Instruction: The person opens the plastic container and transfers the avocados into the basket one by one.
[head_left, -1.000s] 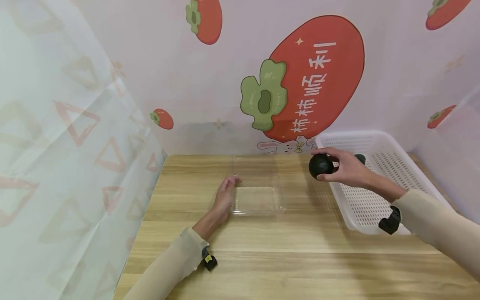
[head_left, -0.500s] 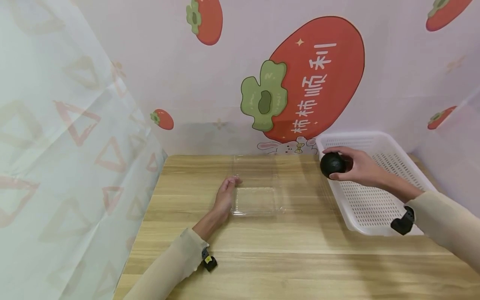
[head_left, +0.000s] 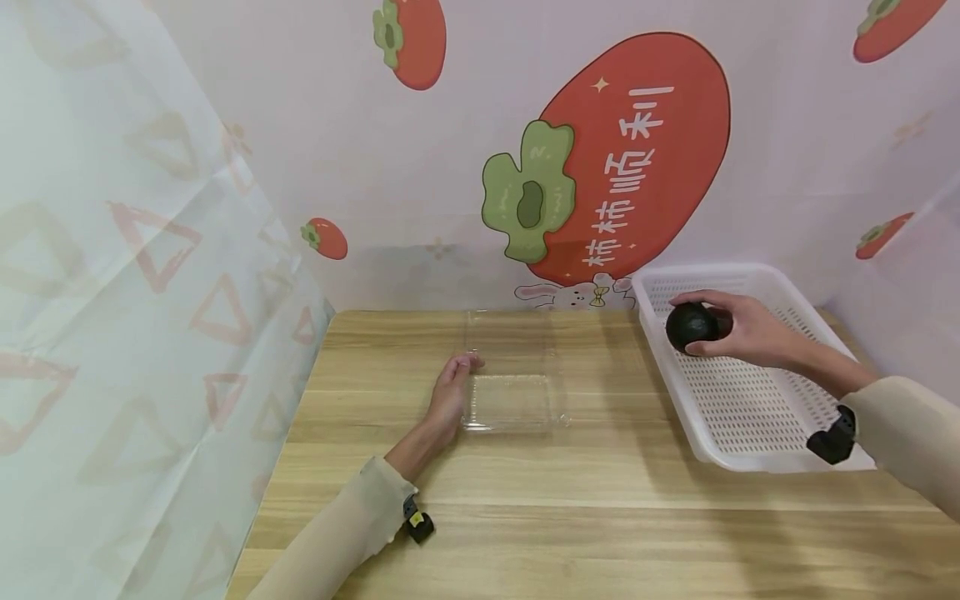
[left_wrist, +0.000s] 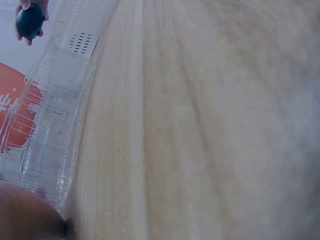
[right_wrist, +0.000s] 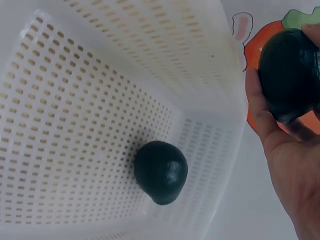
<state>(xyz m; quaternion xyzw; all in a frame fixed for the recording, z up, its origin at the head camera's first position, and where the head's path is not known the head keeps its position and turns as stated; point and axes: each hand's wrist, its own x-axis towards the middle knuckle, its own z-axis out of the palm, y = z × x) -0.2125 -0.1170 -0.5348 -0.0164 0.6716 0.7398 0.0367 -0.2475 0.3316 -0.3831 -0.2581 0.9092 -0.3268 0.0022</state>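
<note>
My right hand [head_left: 761, 332] grips a dark green avocado [head_left: 688, 327], fingertips over its top and thumb below, above the left part of the white plastic basket [head_left: 693, 429]. In the right wrist view the held avocado [right_wrist: 286, 75] is at the upper right. A second avocado [right_wrist: 161, 170] lies inside the basket near its end wall. Near the middle of the table, my left hand [head_left: 447, 398] holds the left edge of a clear plastic clamshell box [head_left: 510, 404], which stands with its lid raised toward the wall. The left wrist view shows the box's ribbed side [left_wrist: 47, 125].
The wooden table [head_left: 525, 525] meets a wall covering [head_left: 420, 183] printed with persimmons at the back. Another patterned sheet [head_left: 172, 333] runs along the left side. The basket stands at the back right, against the wall.
My right hand has moved right with the avocado, from beside the basket's left rim to over its inside. My left hand and the clear box have stayed in place.
</note>
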